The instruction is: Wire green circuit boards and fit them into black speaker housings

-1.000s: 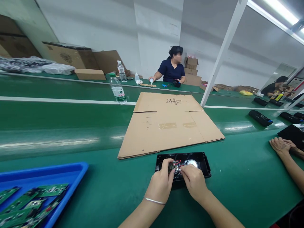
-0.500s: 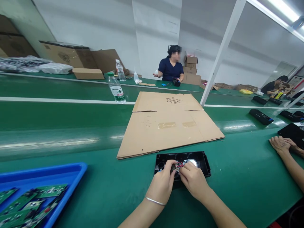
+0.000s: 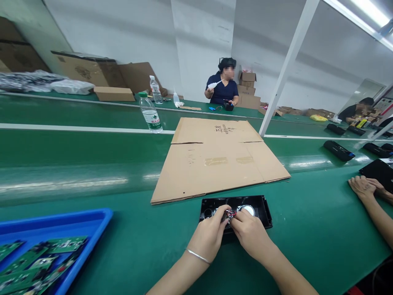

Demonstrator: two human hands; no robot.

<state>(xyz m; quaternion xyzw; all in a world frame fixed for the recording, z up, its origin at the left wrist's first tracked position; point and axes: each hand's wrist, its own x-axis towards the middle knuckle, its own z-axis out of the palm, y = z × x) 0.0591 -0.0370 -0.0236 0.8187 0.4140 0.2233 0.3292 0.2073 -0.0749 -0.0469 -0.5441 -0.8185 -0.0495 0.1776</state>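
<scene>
Black casing: above it, red wires held by left hand and right hand, fingertips pinched closed; cardboard laid beyond

Just one view here, from a camera on the worker's head, facing forward and down over the nearby left hand and right hand, across the green workbench, up to the distant white wall.
</scene>
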